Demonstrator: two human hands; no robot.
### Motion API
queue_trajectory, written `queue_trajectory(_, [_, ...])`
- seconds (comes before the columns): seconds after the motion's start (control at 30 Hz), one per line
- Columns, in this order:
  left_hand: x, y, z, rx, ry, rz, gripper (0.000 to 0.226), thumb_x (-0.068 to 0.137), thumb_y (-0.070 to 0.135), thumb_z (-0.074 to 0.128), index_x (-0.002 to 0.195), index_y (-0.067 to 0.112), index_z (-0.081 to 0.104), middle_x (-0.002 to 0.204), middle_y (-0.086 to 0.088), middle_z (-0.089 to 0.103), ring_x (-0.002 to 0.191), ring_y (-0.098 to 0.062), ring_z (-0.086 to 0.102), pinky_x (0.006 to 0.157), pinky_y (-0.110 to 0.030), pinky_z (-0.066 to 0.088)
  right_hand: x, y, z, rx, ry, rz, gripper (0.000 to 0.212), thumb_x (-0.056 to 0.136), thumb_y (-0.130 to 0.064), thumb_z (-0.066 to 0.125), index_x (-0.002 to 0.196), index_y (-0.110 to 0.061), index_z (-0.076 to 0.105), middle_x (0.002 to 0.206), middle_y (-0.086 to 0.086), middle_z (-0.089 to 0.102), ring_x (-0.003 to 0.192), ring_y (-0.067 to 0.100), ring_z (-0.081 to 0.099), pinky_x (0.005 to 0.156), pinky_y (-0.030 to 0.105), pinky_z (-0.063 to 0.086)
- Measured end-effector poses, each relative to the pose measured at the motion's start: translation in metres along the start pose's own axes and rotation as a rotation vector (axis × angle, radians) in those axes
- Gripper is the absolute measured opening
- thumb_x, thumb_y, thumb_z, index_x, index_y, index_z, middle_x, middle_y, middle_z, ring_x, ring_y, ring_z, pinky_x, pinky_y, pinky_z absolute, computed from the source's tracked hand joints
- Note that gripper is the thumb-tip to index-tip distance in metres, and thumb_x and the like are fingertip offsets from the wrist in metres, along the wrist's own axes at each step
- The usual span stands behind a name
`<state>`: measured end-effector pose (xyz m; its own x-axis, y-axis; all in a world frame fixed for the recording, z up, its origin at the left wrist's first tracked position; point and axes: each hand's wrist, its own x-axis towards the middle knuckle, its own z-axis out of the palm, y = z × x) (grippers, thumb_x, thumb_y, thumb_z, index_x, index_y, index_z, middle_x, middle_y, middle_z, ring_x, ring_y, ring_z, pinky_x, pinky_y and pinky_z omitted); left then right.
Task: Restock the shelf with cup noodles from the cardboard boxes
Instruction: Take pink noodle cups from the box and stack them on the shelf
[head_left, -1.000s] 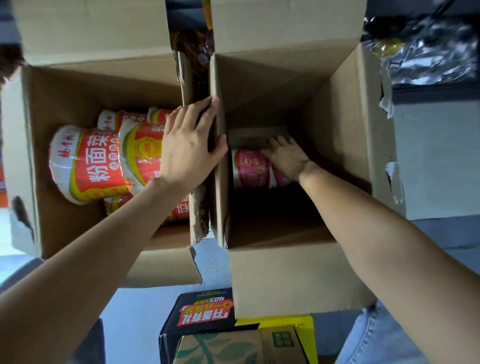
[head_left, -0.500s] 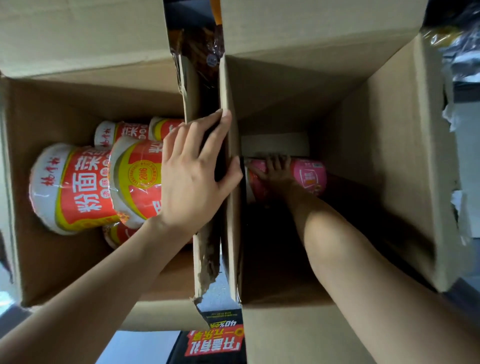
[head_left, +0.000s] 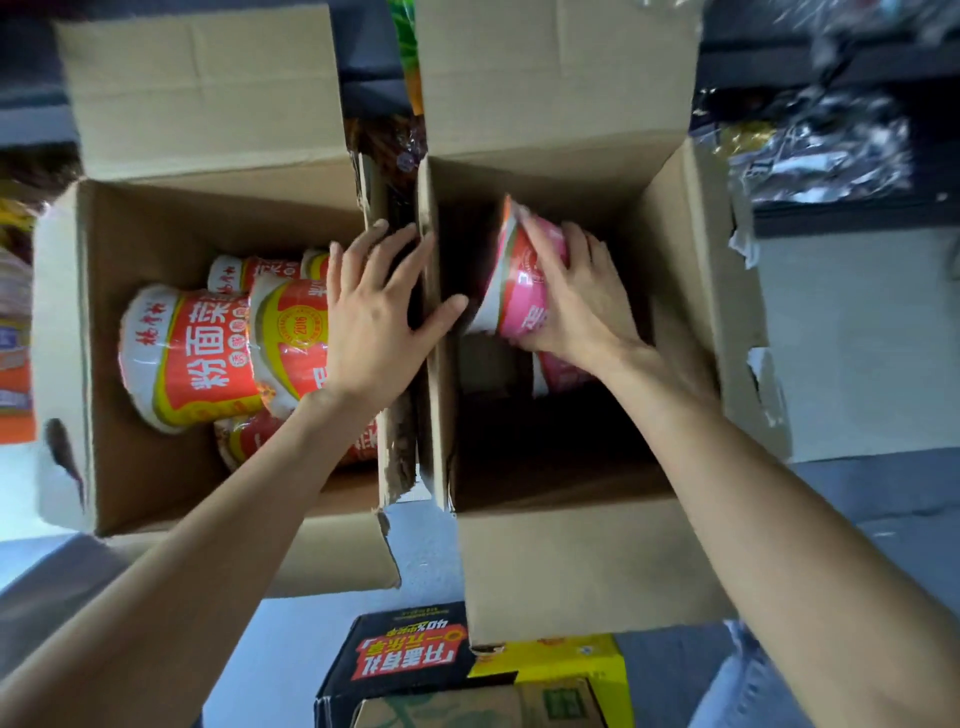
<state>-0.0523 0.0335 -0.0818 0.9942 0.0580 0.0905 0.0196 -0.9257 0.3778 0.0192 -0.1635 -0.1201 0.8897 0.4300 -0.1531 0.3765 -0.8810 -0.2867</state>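
Two open cardboard boxes stand side by side. Inside the right box (head_left: 680, 270) my right hand (head_left: 582, 301) grips a pink cup of noodles (head_left: 514, 280), tilted and raised off the bottom. A second pink cup (head_left: 558, 374) lies below it, partly hidden by my wrist. My left hand (head_left: 374, 322) rests with spread fingers on the two boxes' adjoining walls, thumb over the right box's edge. The left box (head_left: 67, 322) holds several red and yellow cup noodles (head_left: 192, 358) lying on their sides.
A black, red and yellow printed carton (head_left: 415, 654) lies on the floor in front of the boxes. Silver foil packs (head_left: 821, 150) sit on a dark shelf at the upper right. Both boxes' far flaps stand up. Packaged goods show at the left edge.
My right hand has lifted a pink cup from the bottom of the right box and tilted it upward. My left hand stays on the box walls.
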Motion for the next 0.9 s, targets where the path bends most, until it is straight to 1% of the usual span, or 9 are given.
queue_trajectory(0.1, [-0.011, 0.023, -0.025, -0.323, -0.028, -0.170, 0.082, 0.082, 0.070, 0.045, 0.140, 0.012, 0.043, 0.141, -0.006, 0.046, 0.134, -0.021, 0.036, 0.112, -0.032, 0.024, -0.047, -0.009, -0.046, 0.487, 0.167, 0.154, 0.131, 0.046, -0.047, 0.090, 0.151, -0.022, 0.015, 0.143, 0.008, 0.039, 0.131, 0.021, 0.040, 0.108, 0.029, 0.033])
queue_trajectory(0.17, [-0.018, 0.041, -0.044, -0.666, -0.138, -0.356, 0.074, 0.082, 0.066, 0.051, 0.140, 0.021, 0.044, 0.137, 0.005, 0.049, 0.127, -0.006, 0.043, 0.109, -0.026, 0.031, -0.072, -0.021, -0.068, 0.734, 0.219, 0.216, 0.131, 0.046, -0.055, 0.089, 0.149, -0.030, 0.013, 0.147, -0.005, 0.037, 0.133, 0.004, 0.038, 0.106, 0.019, 0.034])
queue_trajectory(0.27, [-0.021, 0.061, -0.062, -1.066, -0.293, -0.529, 0.038, 0.083, 0.059, 0.047, 0.113, 0.037, 0.056, 0.110, 0.023, 0.061, 0.105, 0.004, 0.056, 0.106, -0.033, 0.040, -0.093, -0.039, -0.091, 0.957, 0.299, 0.183, 0.121, 0.052, -0.030, 0.093, 0.143, -0.027, 0.013, 0.141, -0.008, 0.037, 0.122, -0.019, 0.036, 0.095, 0.003, 0.032])
queue_trajectory(0.37, [-0.024, 0.068, -0.082, -1.205, -0.339, -0.536, 0.044, 0.081, 0.065, 0.042, 0.117, 0.043, 0.051, 0.119, 0.019, 0.060, 0.110, -0.006, 0.057, 0.106, -0.046, 0.040, -0.098, -0.060, -0.107, 0.976, 0.349, 0.125, 0.117, 0.054, -0.012, 0.092, 0.140, -0.017, 0.013, 0.134, -0.008, 0.035, 0.112, -0.032, 0.031, 0.089, -0.005, 0.028])
queue_trajectory(0.5, [-0.026, 0.065, -0.135, -1.233, -0.178, -0.271, 0.071, 0.079, 0.062, 0.059, 0.139, 0.028, 0.042, 0.129, 0.013, 0.060, 0.123, -0.009, 0.053, 0.102, -0.035, 0.045, -0.083, -0.086, -0.140, 0.986, 0.358, 0.049, 0.120, 0.051, -0.047, 0.090, 0.142, -0.019, 0.018, 0.138, -0.004, 0.037, 0.131, -0.001, 0.037, 0.107, 0.016, 0.034])
queue_trajectory(0.57, [-0.021, 0.060, -0.169, -1.185, -0.087, -0.148, 0.080, 0.078, 0.054, 0.065, 0.145, 0.022, 0.034, 0.136, 0.005, 0.055, 0.129, -0.012, 0.048, 0.103, -0.034, 0.044, -0.068, -0.100, -0.173, 0.849, 0.420, -0.020, 0.119, 0.046, -0.062, 0.085, 0.142, -0.019, 0.027, 0.136, -0.008, 0.032, 0.131, 0.008, 0.034, 0.108, 0.009, 0.026])
queue_trajectory(0.67, [-0.006, 0.058, -0.223, -1.146, 0.073, -0.048, 0.076, 0.082, 0.037, 0.064, 0.148, 0.027, 0.028, 0.143, 0.001, 0.047, 0.126, -0.002, 0.048, 0.096, -0.017, 0.044, -0.046, -0.125, -0.229, 0.840, 0.529, -0.149, 0.097, 0.047, -0.061, 0.083, 0.128, -0.034, 0.037, 0.124, -0.031, 0.033, 0.125, 0.008, 0.042, 0.104, 0.010, 0.032])
queue_trajectory(0.77, [0.021, 0.054, -0.263, -0.996, 0.271, 0.048, 0.079, 0.079, 0.040, 0.064, 0.147, 0.036, 0.023, 0.144, 0.006, 0.037, 0.128, 0.000, 0.044, 0.100, -0.019, 0.042, -0.020, -0.152, -0.271, 0.956, 0.585, -0.247, 0.095, 0.055, -0.051, 0.086, 0.133, -0.027, 0.038, 0.132, -0.016, 0.048, 0.123, 0.006, 0.049, 0.102, 0.038, 0.045])
queue_trajectory(0.9, [0.084, 0.040, -0.303, -0.837, 0.388, 0.124, 0.084, 0.085, 0.036, 0.069, 0.151, 0.033, 0.017, 0.141, 0.009, 0.035, 0.127, 0.003, 0.042, 0.100, -0.017, 0.042, 0.024, -0.180, -0.320, 0.974, 0.623, -0.307, 0.098, 0.063, -0.041, 0.085, 0.138, -0.027, 0.024, 0.136, -0.018, 0.044, 0.126, -0.001, 0.045, 0.105, 0.033, 0.042])
